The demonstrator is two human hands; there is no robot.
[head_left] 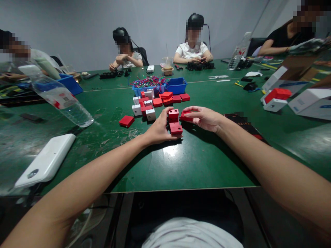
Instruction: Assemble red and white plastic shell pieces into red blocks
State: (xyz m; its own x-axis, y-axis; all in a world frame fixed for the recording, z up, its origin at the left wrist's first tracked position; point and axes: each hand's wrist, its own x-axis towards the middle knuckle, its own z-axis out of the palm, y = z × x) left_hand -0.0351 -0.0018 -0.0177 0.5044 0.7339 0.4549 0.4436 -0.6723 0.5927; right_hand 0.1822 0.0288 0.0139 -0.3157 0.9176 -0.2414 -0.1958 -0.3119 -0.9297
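My left hand [158, 128] curls around a short row of small red boxes [174, 121] standing on the green table. Its fingers are at the far end of the row and its thumb is at the near end. Dark round holes show in the boxes' faces. Just to the right, my right hand [208, 119] has its fingers and thumb closed about another red box [186, 116], partly hidden by the fingers. A single red box [126, 121] lies to the left of my left hand. Beyond it stands a cluster of white boxes [137, 110] and red boxes [157, 102].
Blue bins [177, 86], one heaped with coloured wires [151, 82], stand behind the cluster. A tilted water bottle [62, 100] and a white power bank [46, 160] are on the left. A phone [244, 125] lies by my right forearm, cartons [312, 103] farther right. Several people sit around the table.
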